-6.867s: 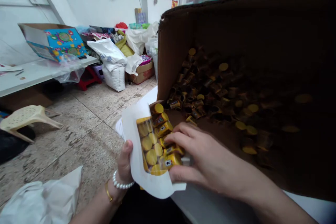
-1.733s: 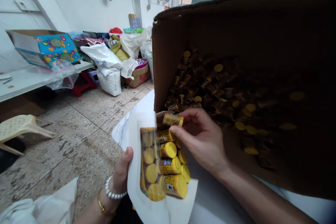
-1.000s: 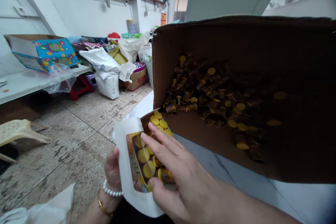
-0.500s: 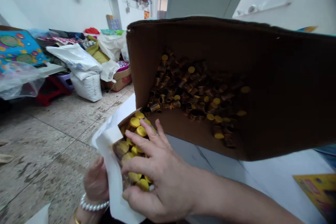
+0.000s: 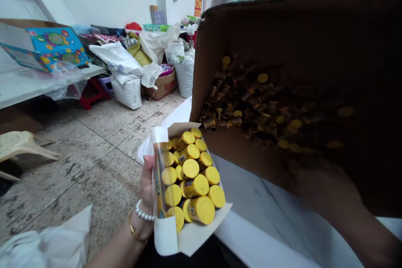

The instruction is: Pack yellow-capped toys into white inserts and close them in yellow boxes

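My left hand, wearing a pearl bracelet and a gold bangle, is wrapped round the side of a small white carton. Its flaps stand open, and a clear window runs along the left side. Rows of small round tubs with yellow lids fill it, some tilted. To the right, a large cardboard box lies on its side, its opening facing me. Many similar tubs are heaped inside, some showing dark open ends. My right hand reaches into its shadow near the tubs; the fingers are lost in darkness and blur.
The big box rests on a white marble-patterned table. Left of it lies a speckled tile floor. Farther off are white sacks, a red stool, a cream plastic stool and a blue printed box on a bench.
My right hand has left the tubs in the small carton and moved right into the large box. The carton's contents now show fully. The view has swung left.
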A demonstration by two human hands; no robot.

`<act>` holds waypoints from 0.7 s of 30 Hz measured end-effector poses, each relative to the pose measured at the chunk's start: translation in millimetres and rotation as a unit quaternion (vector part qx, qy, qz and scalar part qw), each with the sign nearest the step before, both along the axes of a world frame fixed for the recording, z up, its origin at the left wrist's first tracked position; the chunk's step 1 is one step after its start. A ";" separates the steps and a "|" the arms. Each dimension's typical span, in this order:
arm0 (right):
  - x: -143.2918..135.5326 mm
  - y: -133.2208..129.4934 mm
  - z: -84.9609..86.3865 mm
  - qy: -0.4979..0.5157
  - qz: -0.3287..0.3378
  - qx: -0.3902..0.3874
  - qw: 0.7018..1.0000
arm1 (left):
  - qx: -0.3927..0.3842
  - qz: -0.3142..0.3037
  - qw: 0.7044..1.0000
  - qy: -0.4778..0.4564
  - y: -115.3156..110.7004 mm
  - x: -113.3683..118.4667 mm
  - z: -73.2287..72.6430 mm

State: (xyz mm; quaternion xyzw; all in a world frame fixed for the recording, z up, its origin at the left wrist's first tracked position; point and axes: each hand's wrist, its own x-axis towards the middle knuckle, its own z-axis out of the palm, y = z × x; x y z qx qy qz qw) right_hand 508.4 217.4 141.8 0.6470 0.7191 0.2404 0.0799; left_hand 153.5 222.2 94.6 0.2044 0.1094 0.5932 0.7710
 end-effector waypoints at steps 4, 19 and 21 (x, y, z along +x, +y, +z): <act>20.6 -6.5 -17.5 0.009 0.020 0.025 0.999 | -0.010 0.034 0.999 -0.002 -1.0 8.3 -0.7; -116.7 -48.7 39.3 0.511 0.345 -0.034 0.787 | -0.010 0.037 0.999 0.022 -0.2 27.0 -8.8; -130.3 -50.0 43.4 0.508 0.381 -0.030 0.772 | -0.018 0.028 0.999 0.014 -1.3 26.7 -8.2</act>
